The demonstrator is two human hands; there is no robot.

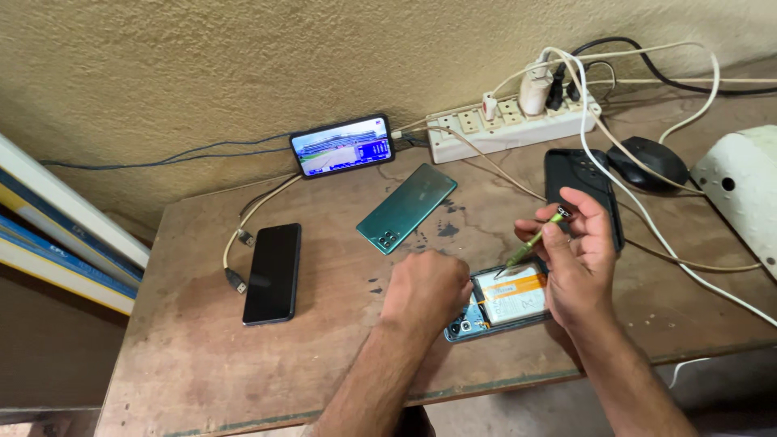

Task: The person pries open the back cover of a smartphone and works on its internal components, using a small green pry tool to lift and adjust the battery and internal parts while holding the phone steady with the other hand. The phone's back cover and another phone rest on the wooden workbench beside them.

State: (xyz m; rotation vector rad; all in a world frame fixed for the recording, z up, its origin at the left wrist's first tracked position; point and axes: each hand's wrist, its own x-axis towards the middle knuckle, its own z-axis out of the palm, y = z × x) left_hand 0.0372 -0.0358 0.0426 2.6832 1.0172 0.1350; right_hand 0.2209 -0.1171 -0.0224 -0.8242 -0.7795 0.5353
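Near, left hand (425, 290) fisted, pressing open phone (500, 301) onto table (202, 356). Right hand (576, 257) pinching green screwdriver (532, 239), tip on battery (511, 293). Probably mid-repair; next move needs steady tip.

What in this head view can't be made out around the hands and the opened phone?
- Head view: the left end of the opened phone is hidden under the left hand.
- Its right end is covered by the right hand.
- The tip of the green screwdriver is too small to tell what it touches.
- The white device is cut off by the right edge.
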